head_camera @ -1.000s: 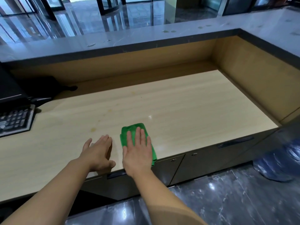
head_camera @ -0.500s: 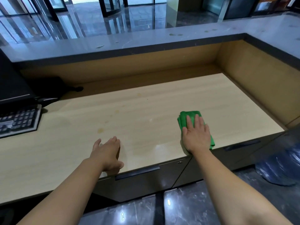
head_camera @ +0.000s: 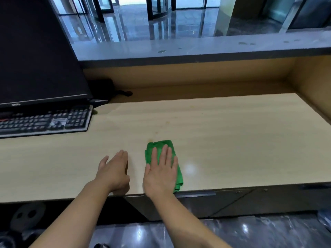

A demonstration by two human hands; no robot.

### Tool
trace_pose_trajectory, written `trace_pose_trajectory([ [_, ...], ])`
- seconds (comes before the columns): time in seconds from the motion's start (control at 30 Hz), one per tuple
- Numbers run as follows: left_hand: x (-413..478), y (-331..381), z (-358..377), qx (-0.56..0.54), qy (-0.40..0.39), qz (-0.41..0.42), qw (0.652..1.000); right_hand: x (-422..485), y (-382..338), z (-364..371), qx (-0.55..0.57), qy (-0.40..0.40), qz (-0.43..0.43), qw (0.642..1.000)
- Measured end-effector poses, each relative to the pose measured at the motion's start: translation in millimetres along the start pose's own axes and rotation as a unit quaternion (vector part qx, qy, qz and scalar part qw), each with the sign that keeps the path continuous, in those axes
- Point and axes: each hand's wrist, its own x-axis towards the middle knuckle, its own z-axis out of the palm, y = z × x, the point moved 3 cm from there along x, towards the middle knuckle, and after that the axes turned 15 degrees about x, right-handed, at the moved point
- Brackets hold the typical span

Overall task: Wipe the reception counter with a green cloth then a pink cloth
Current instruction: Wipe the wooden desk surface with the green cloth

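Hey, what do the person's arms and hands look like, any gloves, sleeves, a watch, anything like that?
Nothing worn shows. The left hand and right hand are bare, with no gloves or rings to be seen. The left forearm and right forearm are bare down to the frame's lower edge: no sleeve, watch or bracelet in view.
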Motion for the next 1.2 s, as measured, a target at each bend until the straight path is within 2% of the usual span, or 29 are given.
trace_pose_trajectory([
  [0.13,0.9,-9.5,9.9,-0.005,0.002,-0.01,1.0,25.4,-26.8,9.6,-0.05,-0.087,-0.153,0.983],
  [0.23,2.9,-10.0,13.2,0.008,-0.006,-0.01,1.0,53.3,-11.8,-8.2,-0.076,-0.098,-0.199,0.972],
  [0.3,4.8,-9.2,13.7,0.01,-0.008,-0.005,1.0,71.5,9.2,-25.9,-0.074,-0.075,-0.178,0.978],
  [0.53,11.3,-7.2,6.6,0.028,-0.039,0.014,0.999,93.6,104.3,-84.7,-0.066,0.014,0.003,0.998],
  [0.7,14.1,-8.8,5.8,0.029,-0.048,0.018,0.998,69.9,91.6,-66.4,-0.049,0.046,0.084,0.994],
  [0.77,14.0,-6.8,6.4,0.018,-0.048,0.023,0.998,55.1,76.0,-51.2,-0.054,0.048,0.084,0.994],
  [0.9,12.6,-11.4,4.2,0.001,-0.048,0.032,0.998,29.3,21.8,-18.5,-0.048,0.002,-0.021,0.999],
  [1.03,19.5,-15.0,-1.0,-0.019,-0.037,0.026,0.999,37.4,-19.8,5.3,-0.055,-0.068,-0.149,0.985],
  [1.2,36.0,-32.7,-15.4,-0.011,0.036,-0.037,0.999,78.5,-51.4,12.0,-0.093,-0.12,-0.241,0.958],
])
